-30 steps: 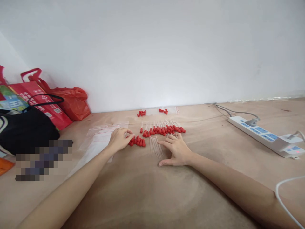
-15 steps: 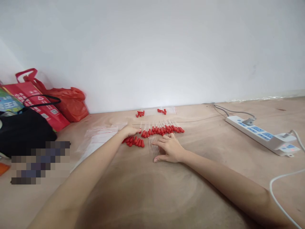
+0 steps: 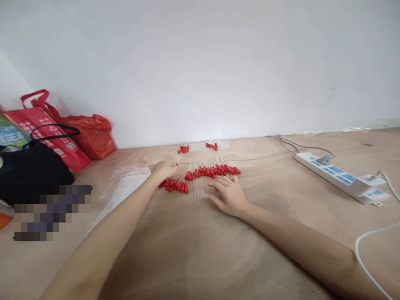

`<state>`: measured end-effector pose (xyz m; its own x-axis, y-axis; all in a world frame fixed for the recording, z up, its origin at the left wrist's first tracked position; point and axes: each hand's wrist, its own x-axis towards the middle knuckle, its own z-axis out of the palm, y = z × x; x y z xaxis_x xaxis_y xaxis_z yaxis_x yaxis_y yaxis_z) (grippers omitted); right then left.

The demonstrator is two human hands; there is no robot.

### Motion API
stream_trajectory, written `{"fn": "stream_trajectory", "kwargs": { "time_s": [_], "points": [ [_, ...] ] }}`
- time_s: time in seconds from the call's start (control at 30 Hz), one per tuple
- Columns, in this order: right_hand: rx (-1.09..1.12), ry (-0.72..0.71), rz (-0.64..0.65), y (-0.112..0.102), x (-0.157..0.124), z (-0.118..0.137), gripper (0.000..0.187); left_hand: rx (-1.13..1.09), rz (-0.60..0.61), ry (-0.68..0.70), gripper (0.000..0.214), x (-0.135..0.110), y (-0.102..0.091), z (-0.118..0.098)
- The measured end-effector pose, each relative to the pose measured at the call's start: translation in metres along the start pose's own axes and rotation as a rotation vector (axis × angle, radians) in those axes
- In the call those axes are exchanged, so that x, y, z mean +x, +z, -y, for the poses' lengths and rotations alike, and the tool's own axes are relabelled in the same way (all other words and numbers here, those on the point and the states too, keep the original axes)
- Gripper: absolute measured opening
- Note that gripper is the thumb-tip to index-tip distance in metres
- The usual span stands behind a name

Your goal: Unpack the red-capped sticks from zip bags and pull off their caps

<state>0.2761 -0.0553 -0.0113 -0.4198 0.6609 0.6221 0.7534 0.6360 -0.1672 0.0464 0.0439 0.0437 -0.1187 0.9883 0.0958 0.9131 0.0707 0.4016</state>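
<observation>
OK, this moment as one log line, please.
left hand: holding red-ended tube | right hand: open beside clear tubes | beyond right hand: red-ended row

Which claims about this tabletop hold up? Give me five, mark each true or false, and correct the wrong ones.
1. The left hand holds a red-bulbed dropper. True.
2. The clear tubes just left of the right hand all wear red bulbs. False: they are bare.
3. The white power strip lies to the right of both hands. True.
4. Nothing is plugged into the white power strip. False: a grey plug sits in it.
5. The red plastic bag stands right of the white power strip. False: it is on the left, by the wall.
</observation>
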Motion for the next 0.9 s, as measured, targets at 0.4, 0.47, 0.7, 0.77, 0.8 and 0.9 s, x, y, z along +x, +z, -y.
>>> {"fn": "stream_trajectory", "kwargs": {
  "time_s": [0.4,0.47,0.7,0.77,0.8,0.9],
  "points": [
    [-0.121,-0.195,-0.218,-0.017,-0.022,-0.019,0.036,0.223,-0.512,0.97,0.014,-0.116,0.025,-0.009],
    [-0.1,-0.194,-0.249,-0.014,-0.02,-0.014,0.027,0.208,-0.554,1.022,0.012,-0.118,0.03,-0.009],
    [-0.072,-0.044,-0.38,-0.01,-0.019,-0.016,0.039,0.197,-0.602,1.037,0.008,-0.116,0.031,-0.007],
    [-0.107,-0.093,-0.3,-0.01,-0.018,-0.017,0.037,0.217,-0.616,1.05,0.008,-0.116,0.031,-0.007],
    [-0.123,-0.137,-0.258,-0.011,-0.018,-0.016,0.033,0.229,-0.622,1.06,0.008,-0.117,0.032,-0.007],
    [-0.159,-0.276,-0.218,-0.009,-0.016,-0.011,0.019,0.268,-0.643,1.098,0.006,-0.118,0.033,-0.008]
  ]
}}
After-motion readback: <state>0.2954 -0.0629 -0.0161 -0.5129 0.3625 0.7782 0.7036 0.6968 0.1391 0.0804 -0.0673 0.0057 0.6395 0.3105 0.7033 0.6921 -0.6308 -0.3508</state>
